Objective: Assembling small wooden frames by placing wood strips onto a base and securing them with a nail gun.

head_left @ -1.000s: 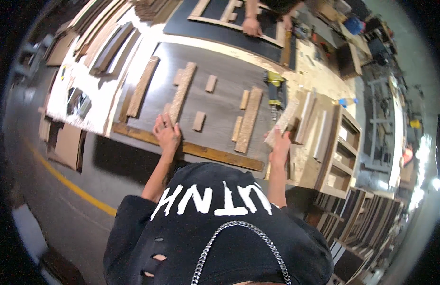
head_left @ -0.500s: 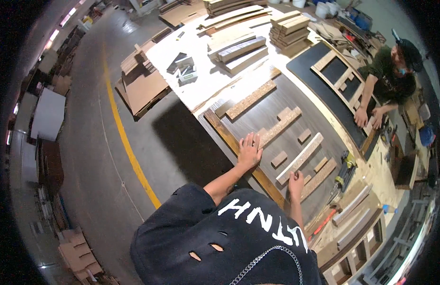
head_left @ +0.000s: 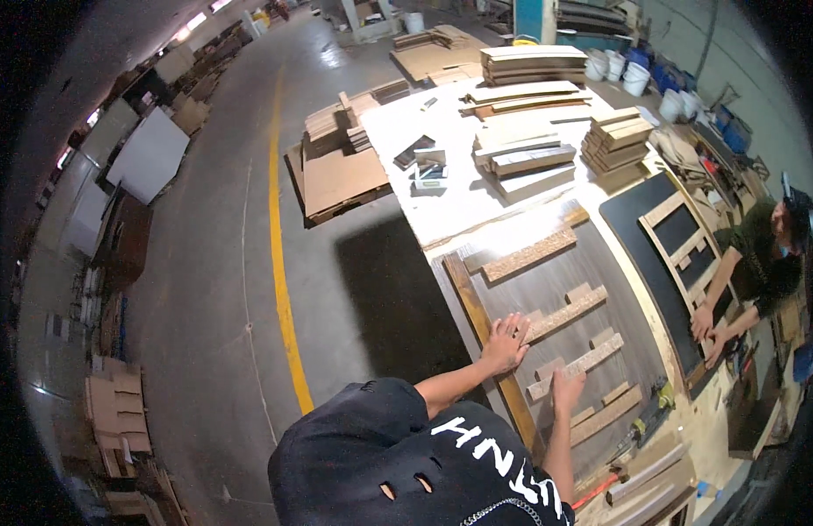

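A dark wood-grain panel (head_left: 630,302) lies before me with a brown strip (head_left: 482,307) along its near-left edge. My left hand (head_left: 508,340) rests with fingers spread over the near end of a particleboard strip (head_left: 571,313) and a small block there. My right hand (head_left: 567,387) is closed around the near end of another particleboard strip (head_left: 595,358). Small blocks (head_left: 606,337) sit against this strip's far-left side. Farther off lies a longer strip (head_left: 531,255); nearest the right is one more strip (head_left: 608,416) with small blocks beside it.
A nail gun (head_left: 652,410) and a red-handled tool (head_left: 597,489) lie to the right. Across the bench, a co-worker's hands (head_left: 709,337) rest on a wooden frame (head_left: 678,237) over a black panel. Stacked wood pieces (head_left: 617,145) and a small open box (head_left: 430,171) stand farther back.
The strip at my right hand has shifted against the small blocks, which lay apart from it before. My right hand has moved along with it. The whole view has swung left.
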Demonstrator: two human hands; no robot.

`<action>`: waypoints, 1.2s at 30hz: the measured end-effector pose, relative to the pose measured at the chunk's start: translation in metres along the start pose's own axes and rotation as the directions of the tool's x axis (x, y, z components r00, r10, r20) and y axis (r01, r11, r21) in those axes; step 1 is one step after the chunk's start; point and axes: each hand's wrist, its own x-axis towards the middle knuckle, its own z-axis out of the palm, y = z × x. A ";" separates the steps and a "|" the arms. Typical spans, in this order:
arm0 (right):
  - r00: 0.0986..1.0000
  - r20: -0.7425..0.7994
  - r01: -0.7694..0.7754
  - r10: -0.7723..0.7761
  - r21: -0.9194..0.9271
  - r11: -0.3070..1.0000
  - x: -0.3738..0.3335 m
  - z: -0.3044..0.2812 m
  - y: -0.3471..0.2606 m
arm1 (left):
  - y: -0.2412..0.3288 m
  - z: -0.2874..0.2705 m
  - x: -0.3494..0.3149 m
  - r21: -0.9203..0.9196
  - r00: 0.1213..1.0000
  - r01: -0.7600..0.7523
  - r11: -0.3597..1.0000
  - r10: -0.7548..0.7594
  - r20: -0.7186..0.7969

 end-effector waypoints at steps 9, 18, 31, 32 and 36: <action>0.998 -0.064 -0.001 0.000 -0.021 1.000 0.005 0.003 -0.003 | -0.009 0.007 0.013 -0.044 0.992 -0.096 0.994 0.092 -0.092; 0.985 0.031 -0.170 0.168 0.067 0.983 0.015 -0.010 -0.014 | -0.012 0.003 0.018 0.076 0.994 -0.093 0.993 0.096 -0.041; 0.994 0.042 -0.106 0.101 0.132 0.986 0.027 0.000 0.010 | -0.016 0.011 0.017 0.008 0.983 -0.096 0.995 0.096 -0.158; 0.996 0.024 -0.090 0.087 0.134 0.987 0.028 0.000 0.010 | -0.020 0.013 0.019 -0.042 0.980 -0.089 0.995 0.080 -0.182; 0.984 0.064 -0.174 0.168 0.108 0.979 0.032 -0.006 0.006 | -0.021 0.009 0.016 -0.220 0.984 -0.067 0.973 0.028 -0.178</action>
